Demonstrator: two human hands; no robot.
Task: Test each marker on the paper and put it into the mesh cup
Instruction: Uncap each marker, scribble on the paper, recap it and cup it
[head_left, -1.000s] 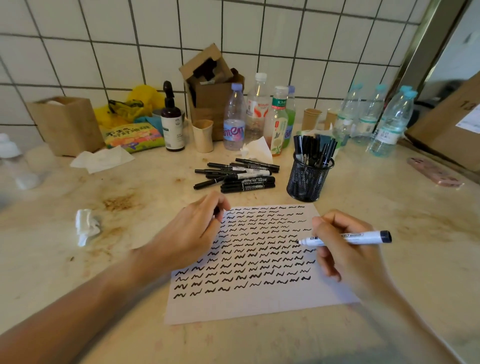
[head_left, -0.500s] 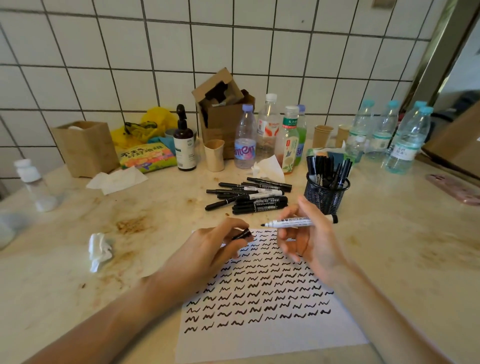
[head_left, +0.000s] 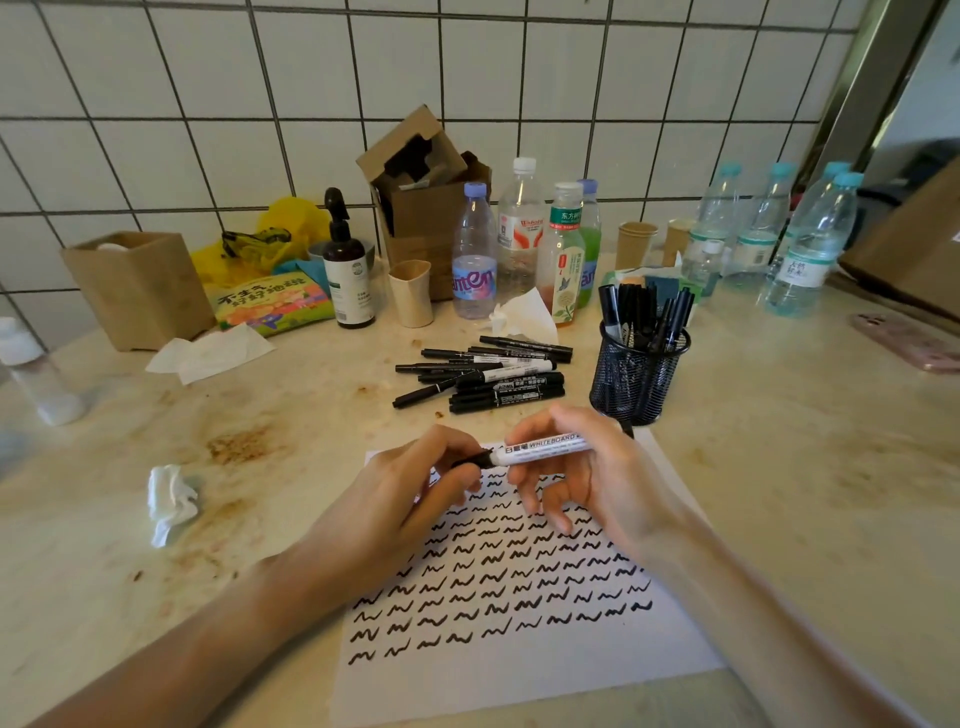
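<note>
Mid-cycle on one marker. Right hand (head_left: 597, 483) grips a white whiteboard marker (head_left: 545, 447) held level just above the top edge of the paper (head_left: 519, 665), thumb and curled fingers wrapped round the barrel. Left hand (head_left: 410, 493) pinches a black cap (head_left: 475, 459) between thumb and fingertips, right at the marker's tip end; cap touches or is nearly on the tip, can't tell if it's fully seated. My read: this one is tested and is being capped, cup drop comes next. Paper is packed with rows of black squiggles, top to near the bottom, a bare strip left at the bottom edge, so a lot of testing is done. Mesh cup (head_left: 636, 384) stands just beyond the right hand, near the paper's top right corner, already holding a bunch of dark markers upright. Pile of loose markers (head_left: 488, 376) lies on the counter (head_left: 779, 467) left of the cup, beyond the paper, roughly ten, exact count unclear since they overlap. Those look like the remaining queue. Judgement: well past halfway, with the pile plus the one in hand left.
</note>
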